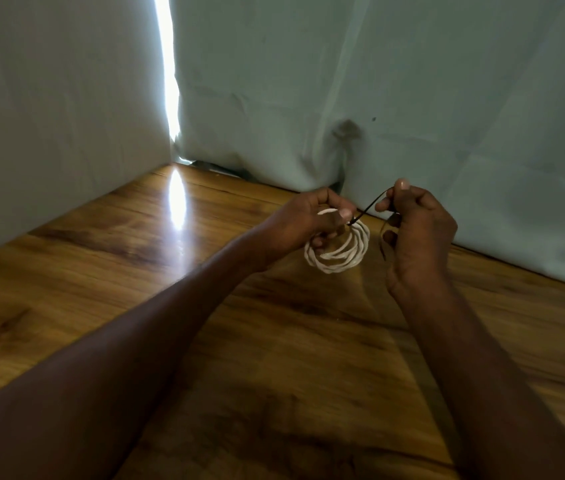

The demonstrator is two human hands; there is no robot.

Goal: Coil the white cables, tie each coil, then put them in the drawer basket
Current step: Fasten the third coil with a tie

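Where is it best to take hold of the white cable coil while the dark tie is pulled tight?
Grip the white cable coil at its upper left, where the loops bunch together, as the left hand does, coming from the left. The right hand then pulls the dark tie rightward.

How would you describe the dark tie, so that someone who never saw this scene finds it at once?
Start at the wooden table and go to the two hands held above it near the curtain. The left hand grips a white coil; the right hand pinches the tie, stretched between them. It is the only thin dark strand, unlike the thick white loops.
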